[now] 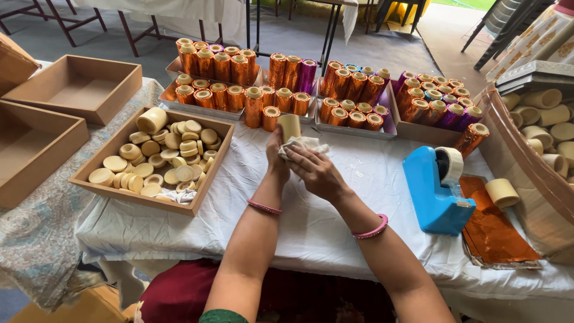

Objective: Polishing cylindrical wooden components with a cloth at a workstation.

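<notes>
Nearest, two forearms with pink bangles reach over the near edge of the worktop (311, 233), which wears a white cloth. The right hand (317, 172) is closed on a crumpled white rag (302, 145) and presses it against a plain cream tube (290, 126); the left hand (276, 157) is mostly hidden behind tube and rag, fingers wrapped around the tube's lower part, so its grip is only partly seen. Toward the right edge stands a glossy blue tape dispenser (433, 191) with a pale roll, beside a flat stack of orange foil sheets (493, 230) bearing a short cream tube. Toward the left edge, a shallow wooden tray (206, 179) holds cream discs and caps. Along the far edge, trays carry upright tubes (263, 98) wrapped in shiny orange foil, a few in purple. At the right, cut off by the frame, a curved container (520, 161) holds more bare cream tubes
</notes>
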